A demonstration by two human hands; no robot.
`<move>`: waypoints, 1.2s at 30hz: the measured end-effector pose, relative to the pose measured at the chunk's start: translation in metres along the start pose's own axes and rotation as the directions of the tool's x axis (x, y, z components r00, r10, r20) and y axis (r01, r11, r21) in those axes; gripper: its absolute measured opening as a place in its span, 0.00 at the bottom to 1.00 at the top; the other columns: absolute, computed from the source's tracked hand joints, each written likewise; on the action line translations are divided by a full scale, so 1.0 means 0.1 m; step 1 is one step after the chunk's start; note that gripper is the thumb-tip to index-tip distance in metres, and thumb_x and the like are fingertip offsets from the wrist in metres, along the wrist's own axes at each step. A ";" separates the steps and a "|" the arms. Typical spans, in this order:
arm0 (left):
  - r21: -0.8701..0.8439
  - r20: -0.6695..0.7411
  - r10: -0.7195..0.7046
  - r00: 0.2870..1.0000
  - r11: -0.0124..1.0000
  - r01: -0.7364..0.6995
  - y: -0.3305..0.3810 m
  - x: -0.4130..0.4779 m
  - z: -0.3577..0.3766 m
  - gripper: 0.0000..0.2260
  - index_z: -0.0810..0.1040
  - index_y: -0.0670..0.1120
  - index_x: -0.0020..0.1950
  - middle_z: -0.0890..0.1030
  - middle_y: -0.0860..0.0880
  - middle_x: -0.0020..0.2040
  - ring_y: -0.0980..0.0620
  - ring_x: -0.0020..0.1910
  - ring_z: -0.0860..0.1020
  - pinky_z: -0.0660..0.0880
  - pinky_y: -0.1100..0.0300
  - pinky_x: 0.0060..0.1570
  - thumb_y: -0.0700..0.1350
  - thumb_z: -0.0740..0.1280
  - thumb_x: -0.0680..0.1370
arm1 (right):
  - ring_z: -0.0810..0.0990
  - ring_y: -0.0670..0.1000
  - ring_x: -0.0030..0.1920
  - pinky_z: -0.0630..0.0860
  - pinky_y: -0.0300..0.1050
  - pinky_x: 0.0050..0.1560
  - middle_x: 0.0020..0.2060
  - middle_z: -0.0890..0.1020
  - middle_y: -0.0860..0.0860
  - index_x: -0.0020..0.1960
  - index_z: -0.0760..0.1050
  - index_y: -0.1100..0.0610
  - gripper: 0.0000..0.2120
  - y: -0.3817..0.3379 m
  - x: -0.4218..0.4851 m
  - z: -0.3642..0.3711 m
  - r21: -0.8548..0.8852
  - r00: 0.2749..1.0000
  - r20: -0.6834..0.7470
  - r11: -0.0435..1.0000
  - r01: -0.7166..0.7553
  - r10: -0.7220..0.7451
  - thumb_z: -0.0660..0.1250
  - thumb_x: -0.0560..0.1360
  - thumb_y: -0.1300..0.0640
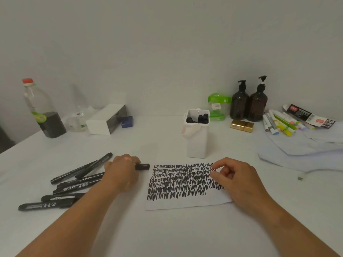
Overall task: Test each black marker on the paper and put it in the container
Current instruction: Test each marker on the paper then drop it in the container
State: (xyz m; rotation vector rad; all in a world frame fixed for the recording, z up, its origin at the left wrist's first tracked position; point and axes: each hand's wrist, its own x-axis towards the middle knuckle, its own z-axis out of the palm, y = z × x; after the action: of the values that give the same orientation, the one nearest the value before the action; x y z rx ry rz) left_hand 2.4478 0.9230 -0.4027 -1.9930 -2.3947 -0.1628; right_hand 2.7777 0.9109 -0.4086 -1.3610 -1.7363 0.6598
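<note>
While the left hand (pixel 121 171) lay on the bench (pixel 167 232), its fingers were curled round a black marker (pixel 143 166). Only the marker's blunt end showed, sticking out to the right, just short of the paper (pixel 185 204).

Paper: flat on the bench in front of the person, covered in dense rows of black scribble (pixel 178 180), with a bare strip along the near edge.

Right hand (pixel 235 177): resting over the paper's right edge, fingers loosely curled, thumb and forefinger close together at the end of the top scribbled rows. Nothing seen held between them.

Container (pixel 196 143): white, upright, just behind the paper. Several black marker caps (pixel 197 118) showed at its open top.

Loose black markers (pixel 74 188): a fanned bunch lying on the bench to the left of the left hand, some overlapping.

Back row, along the wall:
- Far left, a clear bottle (pixel 42 112) with a red cap and dark liquid in the bottom.
- Beside it, a white box (pixel 105 119) with a small blue object (pixel 127 121) against it.
- Right of the container, a clear tub with a green lid (pixel 218 106), then two amber pump bottles (pixel 248 105) side by side, with a gold box (pixel 241 125) lying in front of them.
- Far right, a heap of coloured pens (pixel 280 123) on a pale blue cloth (pixel 306 149).
</note>
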 end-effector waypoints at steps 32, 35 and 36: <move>-0.671 -0.252 0.460 0.851 0.551 -0.496 0.65 -0.69 -0.03 0.06 0.81 0.55 0.54 0.82 0.57 0.43 0.55 0.41 0.79 0.74 0.65 0.42 0.47 0.69 0.78 | 0.85 0.47 0.40 0.79 0.39 0.42 0.40 0.87 0.46 0.47 0.84 0.45 0.09 -0.28 -0.17 0.13 0.322 0.978 0.189 0.947 0.020 -0.085 0.77 0.69 0.54; -0.577 -0.263 0.578 0.773 0.548 -0.606 0.71 -0.73 -0.04 0.07 0.79 0.52 0.57 0.79 0.56 0.43 0.55 0.42 0.76 0.73 0.61 0.45 0.48 0.62 0.82 | 0.78 0.44 0.31 0.74 0.36 0.34 0.33 0.83 0.47 0.46 0.83 0.49 0.07 -0.35 -0.21 0.19 0.440 0.980 0.183 0.898 -0.009 -0.080 0.76 0.69 0.55; -0.580 -0.252 0.592 0.766 0.541 -0.609 0.73 -0.75 -0.05 0.08 0.78 0.51 0.58 0.79 0.56 0.45 0.55 0.43 0.76 0.73 0.59 0.46 0.48 0.61 0.83 | 0.76 0.45 0.29 0.73 0.37 0.33 0.31 0.81 0.47 0.46 0.83 0.50 0.07 -0.37 -0.22 0.20 0.477 0.978 0.194 0.878 -0.031 -0.071 0.76 0.69 0.54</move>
State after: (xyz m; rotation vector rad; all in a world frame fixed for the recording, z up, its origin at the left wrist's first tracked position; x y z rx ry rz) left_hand 2.5330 0.8624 -0.3994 -2.9358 -1.5548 -1.0927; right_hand 2.7431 0.8813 -0.3959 -0.9501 -1.5945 1.1666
